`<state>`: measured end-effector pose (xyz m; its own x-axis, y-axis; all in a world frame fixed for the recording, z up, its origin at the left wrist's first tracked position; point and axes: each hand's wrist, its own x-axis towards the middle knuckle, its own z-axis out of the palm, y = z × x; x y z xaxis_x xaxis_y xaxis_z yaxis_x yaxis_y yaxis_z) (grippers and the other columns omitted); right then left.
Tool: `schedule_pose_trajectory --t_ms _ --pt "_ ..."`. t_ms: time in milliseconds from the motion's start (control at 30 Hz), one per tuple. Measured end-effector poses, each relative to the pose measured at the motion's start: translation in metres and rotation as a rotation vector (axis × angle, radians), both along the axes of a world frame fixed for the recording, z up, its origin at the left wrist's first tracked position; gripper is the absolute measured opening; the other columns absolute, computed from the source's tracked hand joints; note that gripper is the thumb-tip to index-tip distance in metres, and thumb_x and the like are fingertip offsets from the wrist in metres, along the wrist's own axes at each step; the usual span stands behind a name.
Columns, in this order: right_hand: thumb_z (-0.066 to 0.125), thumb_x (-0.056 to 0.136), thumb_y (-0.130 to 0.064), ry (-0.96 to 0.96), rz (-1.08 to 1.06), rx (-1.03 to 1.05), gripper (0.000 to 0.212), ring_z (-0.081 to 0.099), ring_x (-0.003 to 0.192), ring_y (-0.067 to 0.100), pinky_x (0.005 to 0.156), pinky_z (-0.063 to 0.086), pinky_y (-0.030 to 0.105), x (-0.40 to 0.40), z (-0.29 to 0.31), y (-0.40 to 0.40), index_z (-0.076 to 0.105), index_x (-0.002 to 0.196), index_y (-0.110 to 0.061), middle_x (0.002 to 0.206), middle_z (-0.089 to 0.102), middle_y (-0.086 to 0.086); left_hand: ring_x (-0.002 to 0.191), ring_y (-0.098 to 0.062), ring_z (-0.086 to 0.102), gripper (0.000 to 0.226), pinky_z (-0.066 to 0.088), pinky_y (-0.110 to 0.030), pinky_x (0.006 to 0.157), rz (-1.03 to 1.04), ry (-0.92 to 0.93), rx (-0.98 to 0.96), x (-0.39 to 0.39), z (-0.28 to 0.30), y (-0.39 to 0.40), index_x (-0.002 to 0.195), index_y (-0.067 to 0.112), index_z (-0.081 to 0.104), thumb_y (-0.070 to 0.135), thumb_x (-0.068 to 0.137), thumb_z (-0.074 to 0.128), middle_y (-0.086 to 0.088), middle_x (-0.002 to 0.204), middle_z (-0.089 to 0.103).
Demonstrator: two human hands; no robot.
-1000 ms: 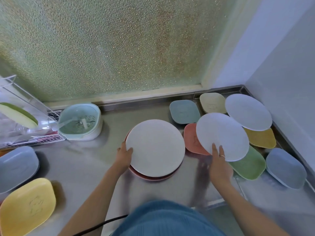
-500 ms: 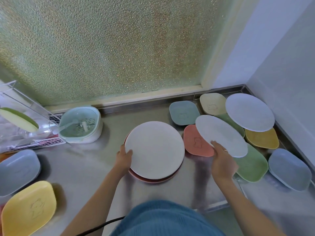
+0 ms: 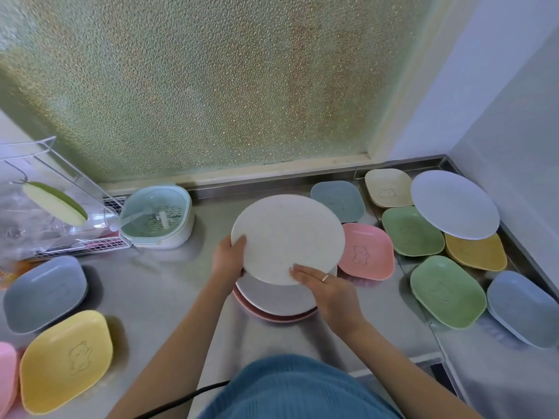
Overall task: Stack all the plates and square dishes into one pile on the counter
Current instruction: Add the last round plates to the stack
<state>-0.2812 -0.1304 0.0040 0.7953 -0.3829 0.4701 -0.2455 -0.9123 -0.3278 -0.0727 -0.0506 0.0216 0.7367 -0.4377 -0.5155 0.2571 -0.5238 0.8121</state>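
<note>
Left end of worktop (image 3: 169, 285): grey dish (image 3: 45, 293), yellow dish (image 3: 65, 359) and a pink edge (image 3: 6, 376) not yet gathered. Centre: pile (image 3: 273, 305) started, a pale plate on a pink one. My left hand (image 3: 228, 258) pinches the rim of a white plate (image 3: 287, 237), thumb on top; my right hand (image 3: 329, 290) lies half-spread on its near edge, fingers flat. It hangs tilted over the pile, not yet down. Right: pink dish (image 3: 366, 251), green, yellow, blue, cream dishes and a second white plate (image 3: 453, 204) remain.
</note>
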Motion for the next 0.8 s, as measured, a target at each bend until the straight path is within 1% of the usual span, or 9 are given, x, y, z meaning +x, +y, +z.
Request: schedule_pose_trajectory --t_ms 100,167,200,267,367,467,600,700,800 --pt "0.055 0.086 -0.036 0.206 0.05 0.181 0.038 0.068 0.099 0.014 0.071 0.06 0.035 -0.002 0.006 -0.004 0.059 0.123 -0.031 0.126 0.061 -0.008 0.074 -0.027 0.05 0.029 0.04 -0.033 0.064 -0.037 -0.076 0.054 0.004 -0.017 0.016 0.105 0.004 0.054 0.028 0.094 0.042 -0.008 0.08 0.052" --pt "0.033 0.088 -0.061 0.405 0.004 0.313 0.052 0.055 0.116 0.008 0.092 0.052 0.036 -0.008 0.009 -0.008 0.034 0.138 -0.046 0.146 0.037 -0.017 0.077 -0.028 0.051 0.027 0.042 -0.036 0.067 -0.047 -0.101 0.067 0.003 -0.023 0.024 0.104 0.006 0.052 0.029 0.094 0.042 -0.009 0.086 0.055" --pt "0.029 0.089 -0.062 0.448 -0.025 0.34 0.055 0.043 0.123 0.004 0.099 0.043 0.035 -0.011 0.005 -0.009 0.021 0.141 -0.049 0.151 0.025 -0.018 0.078 -0.029 0.052 0.026 0.042 -0.037 0.068 -0.058 -0.125 0.069 0.002 -0.026 0.026 0.103 0.006 0.052 0.028 0.095 0.042 -0.01 0.087 0.056" --pt "0.032 0.092 -0.056 0.36 -0.133 0.441 0.056 0.026 0.133 0.003 0.108 0.028 0.032 -0.015 0.0 -0.011 0.011 0.144 -0.047 0.154 0.018 -0.015 0.082 -0.031 0.055 0.026 0.044 -0.037 0.07 -0.104 -0.192 0.098 0.001 -0.029 0.029 0.105 0.003 0.051 0.027 0.096 0.043 -0.013 0.091 0.057" --pt "0.031 0.094 -0.046 0.291 -0.32 0.505 0.058 0.019 0.143 0.017 0.113 0.014 0.033 -0.012 -0.009 -0.013 0.011 0.147 -0.033 0.156 0.019 -0.006 0.08 -0.031 0.054 0.03 0.041 -0.033 0.068 -0.202 -0.314 0.186 -0.003 -0.028 0.034 0.104 0.0 0.052 0.028 0.097 0.044 -0.013 0.09 0.058" --pt "0.035 0.098 -0.035 0.347 -0.421 0.496 0.061 0.012 0.144 0.023 0.117 0.011 0.041 -0.001 -0.015 -0.013 0.005 0.149 -0.026 0.158 0.012 -0.004 0.08 -0.031 0.055 0.033 0.039 -0.032 0.065 -0.334 -0.455 0.345 -0.007 -0.026 0.043 0.087 0.007 0.051 0.038 0.097 0.042 -0.01 0.084 0.059" --pt "0.039 0.098 -0.023 0.328 -0.487 0.635 0.063 0.015 0.144 0.023 0.115 0.017 0.039 0.008 -0.02 -0.017 0.002 0.149 -0.02 0.158 0.013 0.001 0.091 -0.034 0.061 0.039 0.041 -0.034 0.069 -0.481 -0.551 0.536 -0.011 -0.024 0.05 0.078 0.014 0.042 0.048 0.096 0.036 -0.013 0.093 0.065" --pt "0.039 0.098 -0.017 0.289 -0.498 0.668 0.062 0.02 0.142 0.024 0.114 0.018 0.036 0.009 -0.024 -0.018 0.005 0.15 -0.017 0.157 0.016 0.004 0.097 -0.033 0.061 0.042 0.044 -0.035 0.077 -0.556 -0.618 0.593 -0.008 -0.022 0.046 0.092 0.012 0.052 0.049 0.096 0.032 -0.011 0.104 0.066" --pt "0.038 0.098 -0.016 0.259 -0.497 0.679 0.061 0.02 0.142 0.023 0.113 0.017 0.032 0.009 -0.026 -0.02 0.006 0.15 -0.017 0.157 0.016 0.003 0.107 -0.031 0.056 0.039 0.043 -0.037 0.081 -0.565 -0.713 0.614 -0.01 -0.022 0.04 0.11 0.009 0.048 0.043 0.097 0.035 -0.011 0.115 0.058"
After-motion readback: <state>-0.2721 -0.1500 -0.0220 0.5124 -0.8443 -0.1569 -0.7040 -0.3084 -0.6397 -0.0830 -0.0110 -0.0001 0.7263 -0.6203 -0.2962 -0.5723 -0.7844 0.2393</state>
